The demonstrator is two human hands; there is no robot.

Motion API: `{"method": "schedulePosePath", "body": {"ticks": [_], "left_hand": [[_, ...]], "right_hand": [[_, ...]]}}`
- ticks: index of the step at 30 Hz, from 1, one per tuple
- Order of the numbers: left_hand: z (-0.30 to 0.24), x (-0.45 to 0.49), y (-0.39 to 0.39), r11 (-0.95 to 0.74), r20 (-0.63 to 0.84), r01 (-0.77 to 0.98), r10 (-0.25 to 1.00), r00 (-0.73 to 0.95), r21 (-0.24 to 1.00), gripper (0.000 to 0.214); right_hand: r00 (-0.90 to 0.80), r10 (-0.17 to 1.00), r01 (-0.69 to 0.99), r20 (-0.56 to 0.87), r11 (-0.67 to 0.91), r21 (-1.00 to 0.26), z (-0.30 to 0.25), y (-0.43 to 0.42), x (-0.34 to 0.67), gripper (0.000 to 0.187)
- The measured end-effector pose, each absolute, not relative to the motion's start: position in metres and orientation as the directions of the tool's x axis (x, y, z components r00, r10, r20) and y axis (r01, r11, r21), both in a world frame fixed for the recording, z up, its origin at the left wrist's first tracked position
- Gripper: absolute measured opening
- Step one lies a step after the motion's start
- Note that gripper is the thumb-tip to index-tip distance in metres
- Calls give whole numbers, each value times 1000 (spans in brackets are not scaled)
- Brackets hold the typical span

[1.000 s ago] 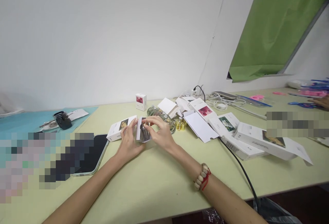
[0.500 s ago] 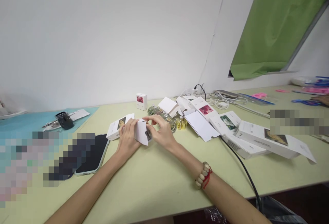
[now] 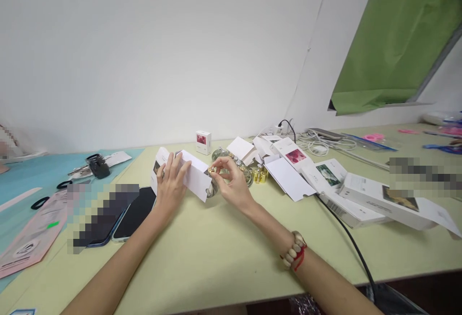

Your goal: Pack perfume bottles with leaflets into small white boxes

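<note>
My left hand (image 3: 170, 180) lies over a white cardboard box (image 3: 195, 173), fingers bent across it and gripping it. One end of the box faces right. At that end shows a small glass bottle (image 3: 213, 189), mostly hidden by the card and my fingers. Thumb and forefinger of my right hand (image 3: 231, 182) are closed in a pinch on its small gold-coloured top (image 3: 211, 171). Another white box part with a picture (image 3: 156, 170) stands tilted beyond my left hand; whether the two are joined I cannot tell.
Behind my right hand lie glass bottles (image 3: 221, 153) and gold-coloured caps (image 3: 260, 174). Several white boxes (image 3: 327, 173) are heaped to the right, with a black cable (image 3: 346, 233). A small box (image 3: 203, 142) stands near the wall. Left are phones (image 3: 135, 214) and a dark jar (image 3: 97, 165).
My left hand has shifted left along the box, and more of its long white side shows. My right hand still pinches at its right end. The camera view has shifted slightly left.
</note>
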State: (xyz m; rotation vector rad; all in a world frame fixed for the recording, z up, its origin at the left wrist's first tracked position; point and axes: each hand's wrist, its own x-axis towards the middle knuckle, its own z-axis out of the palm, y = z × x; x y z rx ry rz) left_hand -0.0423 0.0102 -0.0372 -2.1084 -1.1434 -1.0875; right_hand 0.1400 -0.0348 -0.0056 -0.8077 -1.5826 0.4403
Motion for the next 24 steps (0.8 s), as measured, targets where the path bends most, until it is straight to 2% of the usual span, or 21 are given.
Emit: {"method": "schedulePosePath", "body": {"ticks": [4, 8, 11, 14, 19, 24], "left_hand": [[-37, -46, 13, -473, 819, 881, 492, 295, -33, 54], [-36, -48, 12, -407, 827, 912, 530, 190, 52, 55], [-34, -49, 10, -428, 852, 897, 505, 137, 109, 55], [-34, -45, 9, -481, 889, 870, 438, 134, 106, 56], [-39, -34, 3, -654, 923, 756, 301, 239, 18, 59], [-45, -24, -13, -891, 870, 437, 117, 479, -121, 65]], "right_hand": [[-45, 742, 259, 669, 655, -710, -5, -34, 143, 20], [-18, 750, 335, 661, 627, -703, -8, -29, 147, 19], [14, 761, 393, 649, 592, -703, -12, -25, 150, 21], [51, 769, 470, 637, 544, -695, -17, -22, 152, 24], [99, 770, 627, 630, 443, -641, -22, -20, 153, 28], [98, 784, 676, 613, 400, -619, -19, -22, 153, 31]]}}
